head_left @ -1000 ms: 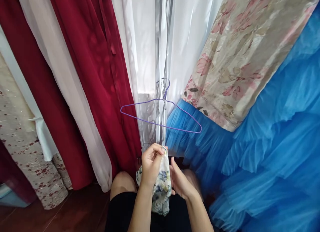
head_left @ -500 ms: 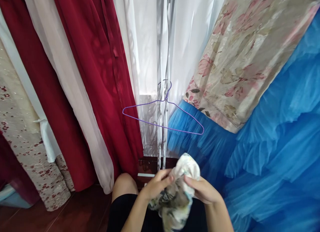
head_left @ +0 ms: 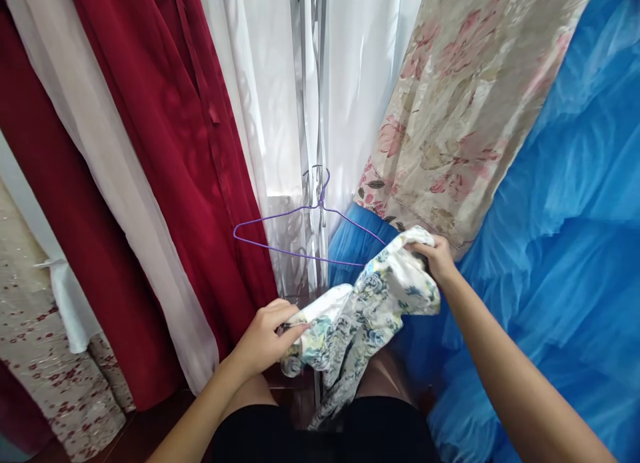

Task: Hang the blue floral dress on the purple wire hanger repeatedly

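Observation:
A white garment with a blue, yellow and grey floral print point(head_left: 373, 316) is stretched out between my two hands, its lower part hanging over my lap. My left hand point(head_left: 270, 335) is closed on its left edge, thumb on top. My right hand point(head_left: 439, 260), higher and farther out, grips the opposite upper edge. Behind the garment, a purple wire hanger point(head_left: 321, 198) hangs by its hook from a chain-like white strip point(head_left: 315, 116). The garment overlaps the hanger's right end in my view; whether they touch I cannot tell.
Dark red cloth point(head_left: 165, 150) and pale pink cloth point(head_left: 115, 176) hang at left, beside flower-dotted beige fabric point(head_left: 35, 376). White fabric point(head_left: 270, 103) hangs behind. To the right are a beige floral panel point(head_left: 450, 116) and ruffled blue tulle point(head_left: 550, 283). Dark floor tiles show below.
My hands have moved apart from close together over my lap, the right one up and to the right. The bunched garment is now spread open between them.

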{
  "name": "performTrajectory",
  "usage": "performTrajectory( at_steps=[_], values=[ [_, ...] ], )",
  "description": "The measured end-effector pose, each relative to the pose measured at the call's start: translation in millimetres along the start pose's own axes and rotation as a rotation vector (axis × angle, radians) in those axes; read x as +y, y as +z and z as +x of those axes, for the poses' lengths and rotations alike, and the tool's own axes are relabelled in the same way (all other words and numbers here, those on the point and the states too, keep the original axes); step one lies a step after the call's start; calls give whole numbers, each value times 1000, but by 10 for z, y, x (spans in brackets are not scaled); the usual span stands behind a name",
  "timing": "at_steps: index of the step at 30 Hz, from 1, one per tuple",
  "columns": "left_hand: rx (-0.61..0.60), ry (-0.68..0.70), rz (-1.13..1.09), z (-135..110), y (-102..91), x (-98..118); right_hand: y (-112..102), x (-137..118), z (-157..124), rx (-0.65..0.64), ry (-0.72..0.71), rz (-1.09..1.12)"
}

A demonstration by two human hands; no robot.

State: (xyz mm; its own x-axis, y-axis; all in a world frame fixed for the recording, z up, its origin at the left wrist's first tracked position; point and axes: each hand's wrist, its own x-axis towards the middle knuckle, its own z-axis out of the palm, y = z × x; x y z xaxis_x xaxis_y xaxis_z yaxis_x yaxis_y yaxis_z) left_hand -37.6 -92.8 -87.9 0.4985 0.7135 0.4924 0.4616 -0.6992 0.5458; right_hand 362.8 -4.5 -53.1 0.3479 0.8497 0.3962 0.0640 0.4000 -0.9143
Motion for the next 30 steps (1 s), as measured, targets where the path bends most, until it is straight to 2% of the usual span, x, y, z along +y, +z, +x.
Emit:
performTrajectory(
  at_steps=[3,5,7,9,11,13,15,17,18,20,23,26,28,30],
  values=[
    [192,82,-6,117,-135,217,372,-49,265,-112,45,8],
    [317,28,-10,141,-195,264,586,-112,340,-237,120,12],
    [427,-61,-12,147,-266,211,740,-179,367,-372,206,32],
    [499,-110,24,158,-368,62,824,-239,379,-469,267,69],
    [479,-94,141,183,-511,-168,844,-286,398,-514,299,105],
    [327,-27,305,213,-685,-451,823,-325,429,-526,311,117],
    [122,25,450,243,-873,-748,790,-361,469,-558,325,105],
    [7,-14,539,292,-1059,-1006,768,-397,514,-600,331,80],
    [-9,-50,566,337,-1147,-1105,765,-416,538,-615,324,70],
    [34,-108,597,496,-1308,-1226,768,-452,580,-622,298,56],
    [210,-109,531,903,-1459,-1218,782,-500,602,-626,298,53],
    [365,-121,250,1356,-1434,-1078,786,-523,532,-608,381,72],
    [372,-156,110,1551,-1334,-983,775,-511,434,-581,454,61],
    [329,-189,80,1607,-1221,-920,743,-474,312,-555,530,25]
  ],
)
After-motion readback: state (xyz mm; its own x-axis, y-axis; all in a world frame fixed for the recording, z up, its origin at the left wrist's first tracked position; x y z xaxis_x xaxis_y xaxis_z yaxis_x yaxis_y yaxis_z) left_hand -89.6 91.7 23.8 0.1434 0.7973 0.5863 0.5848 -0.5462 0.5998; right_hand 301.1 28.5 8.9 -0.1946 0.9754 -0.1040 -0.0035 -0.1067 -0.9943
